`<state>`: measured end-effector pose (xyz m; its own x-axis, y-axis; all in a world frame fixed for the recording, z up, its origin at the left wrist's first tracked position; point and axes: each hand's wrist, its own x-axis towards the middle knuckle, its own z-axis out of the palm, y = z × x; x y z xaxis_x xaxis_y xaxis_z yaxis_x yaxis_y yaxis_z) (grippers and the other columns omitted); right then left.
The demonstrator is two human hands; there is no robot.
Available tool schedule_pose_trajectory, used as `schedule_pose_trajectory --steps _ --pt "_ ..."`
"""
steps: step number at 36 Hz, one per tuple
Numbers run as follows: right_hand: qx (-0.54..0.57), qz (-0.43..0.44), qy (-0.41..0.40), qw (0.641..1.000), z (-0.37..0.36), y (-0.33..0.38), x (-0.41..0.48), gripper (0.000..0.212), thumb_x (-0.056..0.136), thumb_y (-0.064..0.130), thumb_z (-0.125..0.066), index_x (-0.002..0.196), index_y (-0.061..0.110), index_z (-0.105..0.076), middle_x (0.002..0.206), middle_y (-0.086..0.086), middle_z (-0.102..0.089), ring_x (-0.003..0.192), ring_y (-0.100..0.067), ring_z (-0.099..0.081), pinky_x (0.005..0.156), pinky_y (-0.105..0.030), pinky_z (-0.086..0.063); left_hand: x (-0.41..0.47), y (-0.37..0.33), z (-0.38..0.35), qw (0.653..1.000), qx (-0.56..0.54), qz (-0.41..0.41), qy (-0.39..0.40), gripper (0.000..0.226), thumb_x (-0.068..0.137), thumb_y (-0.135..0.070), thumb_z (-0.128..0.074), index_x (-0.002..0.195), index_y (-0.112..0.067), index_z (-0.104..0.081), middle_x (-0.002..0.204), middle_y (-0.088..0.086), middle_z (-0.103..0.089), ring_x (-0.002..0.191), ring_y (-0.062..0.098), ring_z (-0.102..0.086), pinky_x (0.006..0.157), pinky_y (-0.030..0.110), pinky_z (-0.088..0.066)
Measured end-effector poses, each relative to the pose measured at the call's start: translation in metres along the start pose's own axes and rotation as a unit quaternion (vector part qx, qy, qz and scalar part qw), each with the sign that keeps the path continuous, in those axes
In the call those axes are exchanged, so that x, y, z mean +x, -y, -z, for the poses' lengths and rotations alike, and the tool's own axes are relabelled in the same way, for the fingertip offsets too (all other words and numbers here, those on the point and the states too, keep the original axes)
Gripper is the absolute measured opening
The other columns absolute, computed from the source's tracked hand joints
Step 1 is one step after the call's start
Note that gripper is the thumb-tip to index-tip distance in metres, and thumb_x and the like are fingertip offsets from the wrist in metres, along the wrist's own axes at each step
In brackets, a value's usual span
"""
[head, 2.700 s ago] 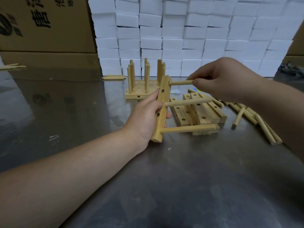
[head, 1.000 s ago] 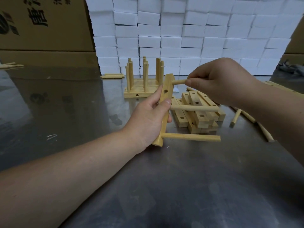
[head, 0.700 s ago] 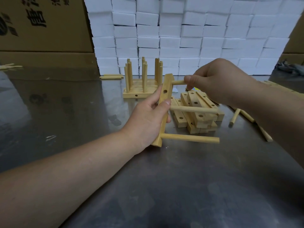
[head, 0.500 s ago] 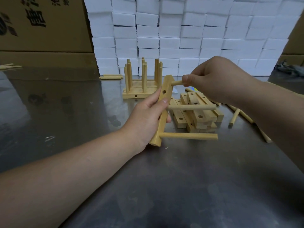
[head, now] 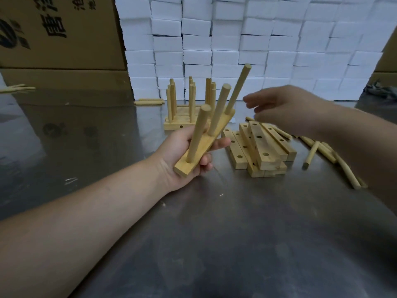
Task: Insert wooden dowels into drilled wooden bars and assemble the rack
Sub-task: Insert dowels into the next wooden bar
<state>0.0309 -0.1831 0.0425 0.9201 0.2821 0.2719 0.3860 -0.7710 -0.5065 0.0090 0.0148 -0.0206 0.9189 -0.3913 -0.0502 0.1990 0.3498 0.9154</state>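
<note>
My left hand (head: 184, 155) grips a drilled bar (head: 221, 125) from beneath, clear above the steel table (head: 236, 233). Its three dowels (head: 218, 109) are seated and slant up to the right. My right hand (head: 285, 108), blurred, hovers with fingers loose and holds nothing, over the stack of drilled bars (head: 260, 145). Loose dowels (head: 326, 149) lie beside the stack, and an assembled rack (head: 182, 121) stands behind.

Right hand (head: 285, 110) lets go of the far dowel (head: 237, 89) and pulls off to the right, fingers loose and blurred. Left hand (head: 182, 155) rolls the bar (head: 202, 145) flat into its palm, and all three dowels now point up and away instead of sideways.
</note>
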Motion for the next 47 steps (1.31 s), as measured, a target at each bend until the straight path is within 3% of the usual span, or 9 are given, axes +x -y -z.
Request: schedule_pose_trajectory --steps 6,12,20,24,28,31,33,40,47 --pt "0.036 0.049 0.083 0.995 -0.005 0.005 -0.005 0.032 0.081 0.027 -0.067 0.106 0.045 -0.058 0.101 0.024 -0.061 0.094 0.01 -0.055 0.079 -0.014 -0.039 -0.001 -0.002 0.003 0.995 0.038 0.036 0.09 0.028 0.065 -0.034 -0.059 0.08 -0.019 -0.077 0.079 0.003 -0.071 0.035 0.005 -0.046 0.047 0.017 -0.04" --pt "0.052 0.078 0.093 0.991 -0.004 0.004 -0.004 0.018 0.076 0.03 -0.07 0.08 0.046 -0.062 0.081 0.029 -0.066 0.077 0.013 -0.059 0.058 0.002 -0.039 0.001 -0.003 0.008 0.993 -0.014 0.061 0.098 0.035 0.069 -0.034 -0.056 0.089 -0.013 -0.076 0.079 0.007 -0.071 0.035 0.007 -0.05 0.047 0.018 -0.043" --pt "0.091 0.036 0.036 0.995 0.001 -0.007 -0.002 0.019 0.06 0.051 -0.066 0.077 0.044 -0.07 0.076 0.013 -0.07 0.048 0.002 -0.046 0.045 -0.013 -0.039 0.011 -0.005 0.01 0.976 -0.2 -0.004 -0.085 0.062 0.097 -0.038 -0.024 0.084 0.003 -0.068 0.073 0.016 -0.068 0.042 0.024 -0.06 0.045 0.026 -0.053" --pt "0.089 0.003 -0.009 0.996 -0.001 -0.013 0.002 0.014 0.073 0.04 -0.07 0.085 0.034 -0.073 0.072 0.004 -0.068 0.042 -0.001 -0.041 0.037 -0.015 -0.036 0.015 -0.005 0.013 0.958 -0.063 -0.135 -0.243 0.044 0.098 -0.035 -0.027 0.08 -0.01 -0.057 0.061 0.004 -0.067 0.04 0.017 -0.058 0.052 0.024 -0.049" --pt "0.063 -0.008 -0.04 0.997 -0.004 -0.014 0.004 0.007 0.077 0.04 -0.067 0.08 0.035 -0.07 0.089 -0.005 -0.07 0.086 -0.036 -0.062 0.075 -0.045 -0.053 0.016 -0.001 0.012 0.922 0.146 -0.208 -0.293 0.013 0.095 -0.021 -0.045 0.1 -0.019 -0.058 0.102 0.004 -0.065 0.058 0.009 -0.066 0.079 0.027 -0.052" --pt "0.058 -0.012 -0.065 0.996 -0.005 -0.014 0.004 0.011 0.079 0.038 -0.066 0.084 0.03 -0.071 0.084 -0.008 -0.069 0.065 -0.022 -0.059 0.056 -0.031 -0.05 0.016 0.004 0.016 0.895 0.251 -0.211 -0.302 0.041 0.091 -0.02 -0.056 0.131 -0.017 -0.05 0.121 0.001 -0.06 0.097 0.013 -0.066 0.098 0.033 -0.045" --pt "0.06 -0.015 -0.068 0.996 -0.006 -0.014 0.003 0.013 0.08 0.039 -0.066 0.084 0.027 -0.071 0.07 -0.007 -0.062 0.046 -0.007 -0.043 0.041 -0.02 -0.039 0.016 0.003 0.018 0.877 0.298 -0.209 -0.312 0.041 0.089 -0.023 -0.06 0.13 -0.016 -0.055 0.114 -0.002 -0.065 0.104 0.015 -0.062 0.094 0.027 -0.045" --pt "0.029 -0.006 -0.083 0.996 -0.014 -0.01 0.003 0.015 0.082 0.04 -0.063 0.078 0.027 -0.068 0.063 -0.002 -0.054 0.044 -0.006 -0.037 0.043 -0.022 -0.036 0.015 -0.01 0.03 0.839 0.38 -0.224 -0.318 0.045 0.088 -0.03 -0.062 0.131 -0.022 -0.053 0.098 -0.006 -0.062 0.087 0.007 -0.061 0.062 0.01 -0.036" --pt "-0.01 0.015 -0.073 0.997 -0.02 -0.007 0.002 0.021 0.086 0.039 -0.059 0.088 0.023 -0.07 0.072 -0.004 -0.062 0.059 -0.015 -0.052 0.054 -0.026 -0.042 0.016 -0.015 0.042 0.838 0.393 -0.206 -0.318 0.039 0.086 -0.028 -0.066 0.124 -0.025 -0.059 0.091 -0.012 -0.059 0.09 0.011 -0.062 0.063 0.011 -0.036"
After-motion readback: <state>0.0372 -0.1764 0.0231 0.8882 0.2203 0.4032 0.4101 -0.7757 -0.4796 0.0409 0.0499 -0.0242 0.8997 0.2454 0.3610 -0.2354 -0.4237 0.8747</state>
